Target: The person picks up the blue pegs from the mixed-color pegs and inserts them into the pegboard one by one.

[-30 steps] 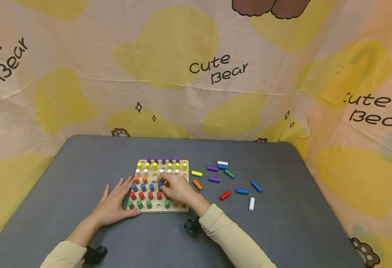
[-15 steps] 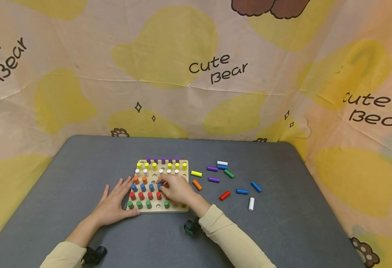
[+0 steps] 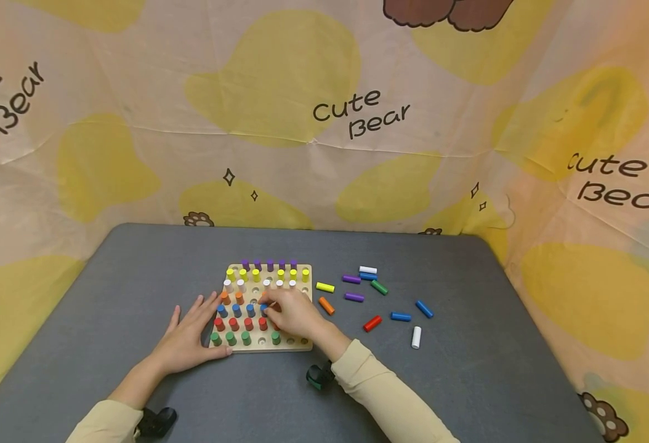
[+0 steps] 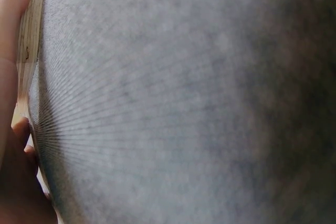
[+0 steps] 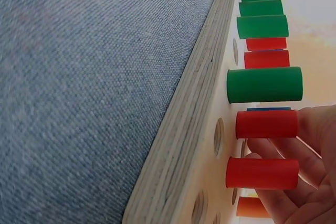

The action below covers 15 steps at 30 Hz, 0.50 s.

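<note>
A wooden pegboard (image 3: 297, 346) carries upright rows of coloured pegs. My left hand (image 3: 188, 341) rests at its left side with fingers spread and fairly straight, the thumb (image 4: 11, 19) on the front edge. Over the board's middle, my right hand (image 3: 293, 312) pinches a blue peg (image 3: 263, 309) at the right end of the blue row. That peg stands upright; its lower end is hidden in the head view. Nearer than the right hand in the right wrist view are red pegs (image 5: 265, 124) and a green peg (image 5: 265, 85). Part of the board lies hidden under the right hand.
Loose pegs lie right of the board: a yellow peg (image 3: 325, 287), an orange peg (image 3: 327, 306), a red peg (image 3: 372, 323), a white peg (image 3: 415, 338), a green peg (image 3: 379, 287), and several blue and purple ones. A printed cloth (image 3: 313, 172) hangs behind the grey table (image 3: 468, 394).
The blue peg at the right fingertips sits slightly lower than a second ago. The right hand has barely shifted; the left hand and the loose pegs stay where they were.
</note>
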Each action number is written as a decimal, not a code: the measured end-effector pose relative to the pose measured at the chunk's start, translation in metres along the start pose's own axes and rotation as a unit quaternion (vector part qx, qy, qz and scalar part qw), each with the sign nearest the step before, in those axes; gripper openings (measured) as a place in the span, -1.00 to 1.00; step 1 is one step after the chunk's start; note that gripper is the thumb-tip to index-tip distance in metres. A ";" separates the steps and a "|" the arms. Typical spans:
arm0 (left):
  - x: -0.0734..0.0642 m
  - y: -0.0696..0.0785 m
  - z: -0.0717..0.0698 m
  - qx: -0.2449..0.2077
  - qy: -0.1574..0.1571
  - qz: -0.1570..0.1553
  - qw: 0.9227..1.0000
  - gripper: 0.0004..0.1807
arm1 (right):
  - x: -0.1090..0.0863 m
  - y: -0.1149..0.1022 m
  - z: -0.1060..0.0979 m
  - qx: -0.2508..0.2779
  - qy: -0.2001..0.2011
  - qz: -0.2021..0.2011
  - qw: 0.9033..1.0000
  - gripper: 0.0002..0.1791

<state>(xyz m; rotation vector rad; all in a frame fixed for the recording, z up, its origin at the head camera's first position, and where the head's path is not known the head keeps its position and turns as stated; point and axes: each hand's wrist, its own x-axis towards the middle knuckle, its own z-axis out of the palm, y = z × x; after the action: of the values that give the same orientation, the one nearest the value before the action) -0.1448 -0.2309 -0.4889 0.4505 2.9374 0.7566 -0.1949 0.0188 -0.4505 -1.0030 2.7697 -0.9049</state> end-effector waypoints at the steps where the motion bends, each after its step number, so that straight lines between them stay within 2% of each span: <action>1: 0.000 0.000 0.000 0.000 0.000 0.000 1.000 0.21 | -0.001 0.000 -0.001 -0.002 0.001 0.001 1.000 -0.81; 7: 0.000 0.000 0.000 0.001 0.000 0.000 1.000 0.22 | -0.005 -0.001 -0.007 -0.014 0.011 0.003 1.000 -0.81; 15: 0.001 -0.001 0.001 0.003 0.000 0.002 1.000 0.23 | -0.008 0.001 -0.023 -0.017 0.035 -0.031 0.999 -0.79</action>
<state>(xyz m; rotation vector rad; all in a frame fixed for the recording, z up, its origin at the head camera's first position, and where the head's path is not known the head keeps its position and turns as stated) -0.1459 -0.2311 -0.4899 0.4572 2.9392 0.7493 -0.1946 0.0358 -0.4334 -1.0891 2.8341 -0.9211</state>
